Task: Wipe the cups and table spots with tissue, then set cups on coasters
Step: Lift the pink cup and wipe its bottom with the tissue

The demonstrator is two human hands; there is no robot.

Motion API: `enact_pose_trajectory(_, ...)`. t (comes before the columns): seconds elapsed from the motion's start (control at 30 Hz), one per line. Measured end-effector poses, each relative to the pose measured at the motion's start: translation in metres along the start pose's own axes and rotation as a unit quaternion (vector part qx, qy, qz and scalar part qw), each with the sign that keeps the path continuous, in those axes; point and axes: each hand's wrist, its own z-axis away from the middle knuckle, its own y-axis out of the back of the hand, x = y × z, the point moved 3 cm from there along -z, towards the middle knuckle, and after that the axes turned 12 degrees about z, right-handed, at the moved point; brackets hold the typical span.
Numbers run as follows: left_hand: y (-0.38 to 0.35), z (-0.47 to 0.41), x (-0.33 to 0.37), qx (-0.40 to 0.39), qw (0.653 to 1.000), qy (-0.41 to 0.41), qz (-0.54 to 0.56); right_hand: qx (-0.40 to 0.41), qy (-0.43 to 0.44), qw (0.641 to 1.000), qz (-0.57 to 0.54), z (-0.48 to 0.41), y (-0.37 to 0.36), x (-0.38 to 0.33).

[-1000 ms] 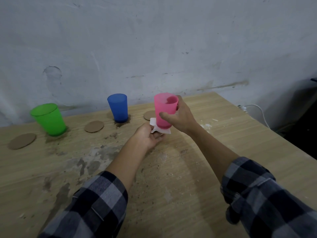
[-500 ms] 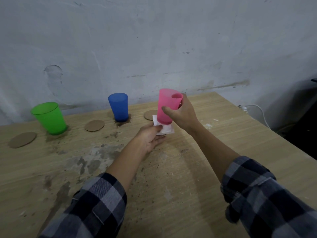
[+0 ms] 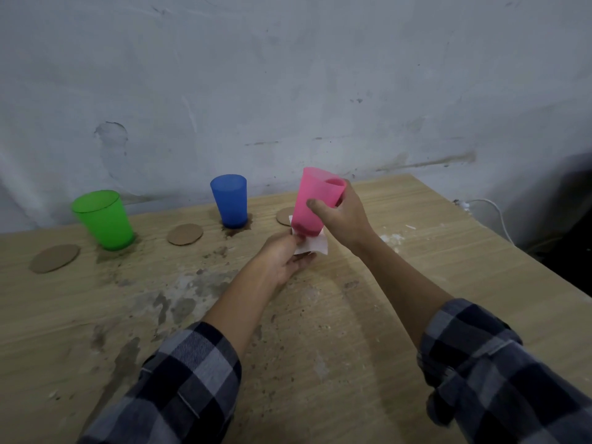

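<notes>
My right hand [image 3: 341, 219] grips a pink cup [image 3: 312, 203] above the table, tilted with its mouth toward the right. My left hand [image 3: 283, 259] holds a white tissue [image 3: 312, 248] right under the cup's base. A blue cup [image 3: 230, 200] stands at the back on a dark stain. Further left stands a green cup [image 3: 104, 219]. Three round brown coasters lie on the table: one at far left [image 3: 54, 257], one between the green and blue cups [image 3: 185, 234], one partly hidden behind the pink cup [image 3: 284, 215].
The wooden table [image 3: 336, 331] has grey and brown stains [image 3: 173, 302] at left centre and white crumbs [image 3: 392, 240] to the right. A plastered wall runs along its back edge. The right edge drops off, with a white cable [image 3: 493, 209] beyond.
The pink cup has risen and tipped with its mouth to the right. My left hand has kept the tissue under its base.
</notes>
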Motion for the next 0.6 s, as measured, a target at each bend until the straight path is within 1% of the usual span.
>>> enact_pose_trajectory(0.13, 0.002, 0.004, -0.001, -0.025, 1.000, 0.005, 0.001, 0.010, -0.003, 1.000, -0.002, -0.001, 0.000, 0.000)
enact_pose_trajectory(0.3, 0.002, 0.007, 0.000, -0.018, 0.999, 0.022, 0.016, 0.036, 0.001, 0.999, 0.026, -0.001, 0.004, -0.004)
enact_pose_trajectory(0.47, 0.006, 0.008, 0.000, 0.012, 0.995, 0.053, 0.089, 0.043, 0.011, 0.997, 0.056, 0.002, 0.010, -0.002)
enact_pose_trajectory(0.6, 0.006, 0.011, 0.001, 0.016, 0.986, 0.079, 0.149, 0.015, 0.024, 0.998, 0.065, 0.003, 0.013, 0.001)
